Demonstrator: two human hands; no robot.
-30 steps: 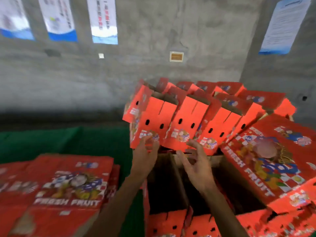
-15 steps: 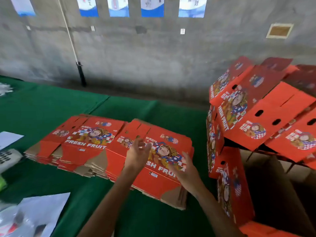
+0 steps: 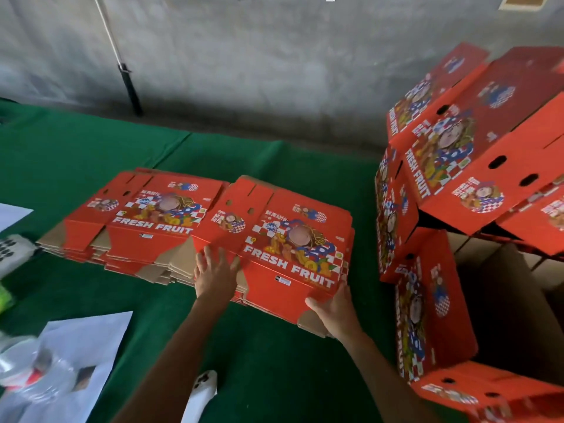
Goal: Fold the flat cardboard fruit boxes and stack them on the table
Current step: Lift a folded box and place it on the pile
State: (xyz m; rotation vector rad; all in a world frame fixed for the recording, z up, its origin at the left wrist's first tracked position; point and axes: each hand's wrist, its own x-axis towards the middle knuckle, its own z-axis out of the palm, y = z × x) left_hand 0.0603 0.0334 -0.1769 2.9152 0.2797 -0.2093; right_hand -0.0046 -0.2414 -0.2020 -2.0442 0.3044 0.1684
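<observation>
The top flat fruit box [image 3: 293, 239] lies on the nearer of two stacks of flat cardboard boxes, on the green-covered desk [image 3: 76, 154], just right of the second flat stack [image 3: 143, 215]. Its near left edge is touched by the left hand [image 3: 215, 274], whose fingers [image 3: 210, 254] are spread and laid straight on the cardboard. Its near right corner is taken by the right hand [image 3: 335, 309], the thumb lying along the top face and the fingers tucked under the edge, so their exact state cannot be told. The step in hand is judged to be the lifting of one flat from the stack. Only the top sheet should be separated; the edge is best peeled with the right hand while the stack beneath is steadied by the left. To the right, folded boxes [image 3: 476, 154] are piled, tilted, above an open carton. White paper [image 3: 91, 355] and a white phone [image 3: 203, 392] lie near the desk's front edge.
</observation>
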